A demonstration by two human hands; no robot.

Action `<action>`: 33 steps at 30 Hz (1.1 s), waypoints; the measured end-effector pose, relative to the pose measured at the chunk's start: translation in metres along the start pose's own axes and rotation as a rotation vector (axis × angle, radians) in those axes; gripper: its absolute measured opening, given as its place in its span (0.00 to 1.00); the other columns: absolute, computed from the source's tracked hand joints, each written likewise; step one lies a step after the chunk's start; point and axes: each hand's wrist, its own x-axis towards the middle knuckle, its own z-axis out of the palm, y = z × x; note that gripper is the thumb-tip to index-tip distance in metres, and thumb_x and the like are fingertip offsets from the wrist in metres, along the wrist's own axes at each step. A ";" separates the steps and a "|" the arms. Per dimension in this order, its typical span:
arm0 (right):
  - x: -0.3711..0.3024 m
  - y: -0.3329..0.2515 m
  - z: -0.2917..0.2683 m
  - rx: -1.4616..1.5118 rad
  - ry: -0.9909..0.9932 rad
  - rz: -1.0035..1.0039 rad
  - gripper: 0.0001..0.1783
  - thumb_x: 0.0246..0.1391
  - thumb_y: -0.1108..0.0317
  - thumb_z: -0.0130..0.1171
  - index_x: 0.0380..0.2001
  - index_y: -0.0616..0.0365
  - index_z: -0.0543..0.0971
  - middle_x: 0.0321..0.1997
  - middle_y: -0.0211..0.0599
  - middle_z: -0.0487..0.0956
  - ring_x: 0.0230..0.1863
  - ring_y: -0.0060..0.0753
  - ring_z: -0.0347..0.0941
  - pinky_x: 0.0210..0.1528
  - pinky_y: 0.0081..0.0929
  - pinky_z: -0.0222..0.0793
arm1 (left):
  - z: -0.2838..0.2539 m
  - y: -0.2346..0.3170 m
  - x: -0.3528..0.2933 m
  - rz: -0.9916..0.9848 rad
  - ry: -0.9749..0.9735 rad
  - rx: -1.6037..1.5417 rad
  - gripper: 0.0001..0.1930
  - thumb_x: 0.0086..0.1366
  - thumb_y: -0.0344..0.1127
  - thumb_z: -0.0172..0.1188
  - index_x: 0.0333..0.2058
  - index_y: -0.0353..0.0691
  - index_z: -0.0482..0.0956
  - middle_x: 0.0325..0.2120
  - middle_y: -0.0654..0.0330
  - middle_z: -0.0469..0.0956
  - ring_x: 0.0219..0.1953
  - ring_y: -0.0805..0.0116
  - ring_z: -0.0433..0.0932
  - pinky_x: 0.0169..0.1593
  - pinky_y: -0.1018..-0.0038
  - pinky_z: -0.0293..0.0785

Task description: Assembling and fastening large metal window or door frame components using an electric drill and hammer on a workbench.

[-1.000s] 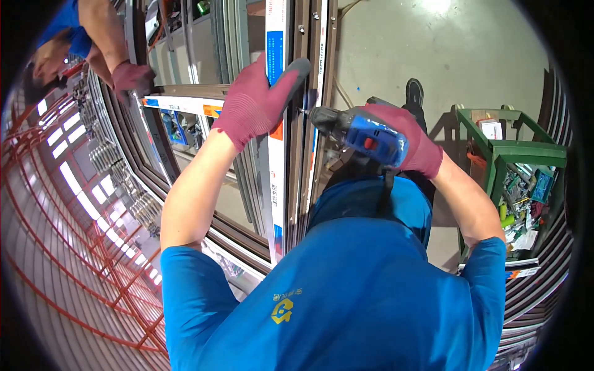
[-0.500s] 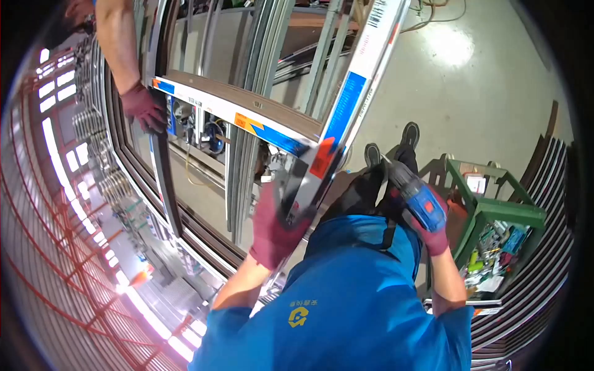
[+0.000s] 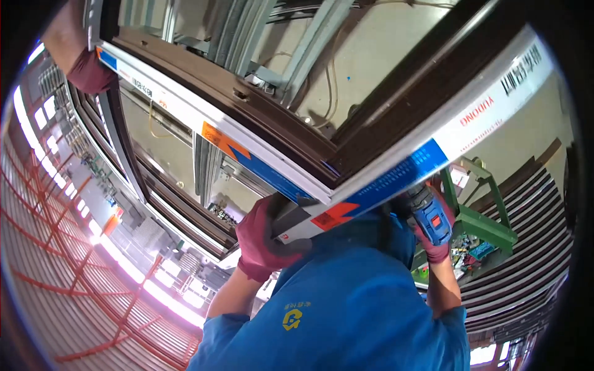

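Note:
A dark brown metal frame (image 3: 396, 133) with white, blue and orange film along its edges lies close in front of my torso. My left hand (image 3: 263, 238), in a maroon glove with dark fingertips, is closed around the frame's near corner end. In my gloved right hand (image 3: 440, 250) is a blue cordless drill (image 3: 433, 219). It sits just beyond the long right-hand bar of the frame, which hides the drill's tip. Another person's gloved hand (image 3: 93, 71) rests at the frame's far left end.
To the right stands a green metal cart (image 3: 476, 226) with tools and small parts. Long stacked profiles (image 3: 526, 266) lie beyond it. More frames and grey metal bars (image 3: 241, 37) are under and behind the frame. A red railing (image 3: 80, 278) shows at the left.
The frame's corner has come nearer to me, and its long filmed bar has swung down to the right. My left hand stays on the corner. The other person's hand has shifted left and up in view.

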 end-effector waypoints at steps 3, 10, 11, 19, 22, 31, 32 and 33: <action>0.015 -0.046 0.007 -0.662 -0.136 -0.432 0.31 0.63 0.69 0.60 0.69 0.61 0.72 0.66 0.46 0.79 0.64 0.42 0.77 0.68 0.39 0.70 | 0.001 0.008 -0.008 -0.066 0.040 -0.046 0.41 0.44 0.37 0.78 0.59 0.34 0.75 0.47 0.46 0.85 0.48 0.46 0.87 0.51 0.59 0.82; 0.024 -0.030 0.044 0.251 -0.050 -0.370 0.42 0.46 0.61 0.76 0.65 0.65 0.74 0.52 0.47 0.85 0.49 0.42 0.85 0.54 0.32 0.77 | 0.007 0.011 -0.004 0.117 0.074 -0.024 0.33 0.54 0.38 0.71 0.59 0.31 0.75 0.43 0.46 0.85 0.45 0.53 0.86 0.49 0.64 0.80; 0.025 -0.031 0.049 0.356 -0.030 -0.416 0.44 0.42 0.61 0.78 0.64 0.66 0.74 0.50 0.47 0.85 0.47 0.43 0.85 0.52 0.32 0.78 | 0.008 0.012 -0.004 0.162 0.074 -0.078 0.30 0.58 0.37 0.67 0.58 0.30 0.76 0.43 0.46 0.85 0.44 0.57 0.86 0.48 0.65 0.80; 0.016 -0.031 0.074 0.332 0.099 -0.379 0.37 0.43 0.73 0.74 0.60 0.63 0.78 0.53 0.42 0.85 0.51 0.40 0.84 0.55 0.33 0.78 | 0.017 0.001 -0.010 0.230 0.187 -0.086 0.25 0.68 0.49 0.59 0.47 0.27 0.75 0.28 0.59 0.78 0.33 0.74 0.71 0.38 0.72 0.70; 0.017 -0.031 0.080 0.388 0.105 -0.311 0.36 0.43 0.77 0.72 0.60 0.62 0.77 0.51 0.40 0.85 0.51 0.38 0.84 0.55 0.31 0.78 | 0.019 0.009 -0.010 0.227 0.192 -0.121 0.26 0.68 0.48 0.59 0.50 0.27 0.75 0.31 0.58 0.79 0.35 0.74 0.72 0.40 0.72 0.71; 0.019 -0.036 0.083 0.704 0.060 -0.275 0.28 0.48 0.76 0.72 0.55 0.59 0.79 0.48 0.34 0.85 0.47 0.30 0.82 0.51 0.27 0.77 | 0.017 0.001 -0.010 0.263 0.199 -0.107 0.23 0.61 0.31 0.59 0.54 0.25 0.75 0.36 0.50 0.84 0.40 0.67 0.82 0.47 0.71 0.77; 0.018 -0.037 0.084 0.700 0.081 -0.263 0.28 0.48 0.77 0.72 0.55 0.59 0.79 0.48 0.34 0.84 0.47 0.29 0.82 0.51 0.27 0.77 | 0.017 0.001 -0.010 0.266 0.197 -0.105 0.23 0.61 0.31 0.59 0.54 0.25 0.75 0.36 0.50 0.84 0.40 0.67 0.82 0.47 0.71 0.77; 0.017 -0.038 0.085 0.696 0.101 -0.251 0.28 0.48 0.78 0.71 0.56 0.59 0.79 0.48 0.33 0.84 0.47 0.29 0.82 0.51 0.27 0.77 | 0.017 0.002 -0.010 0.252 0.187 -0.080 0.25 0.60 0.31 0.60 0.56 0.25 0.74 0.37 0.48 0.84 0.40 0.64 0.83 0.47 0.69 0.77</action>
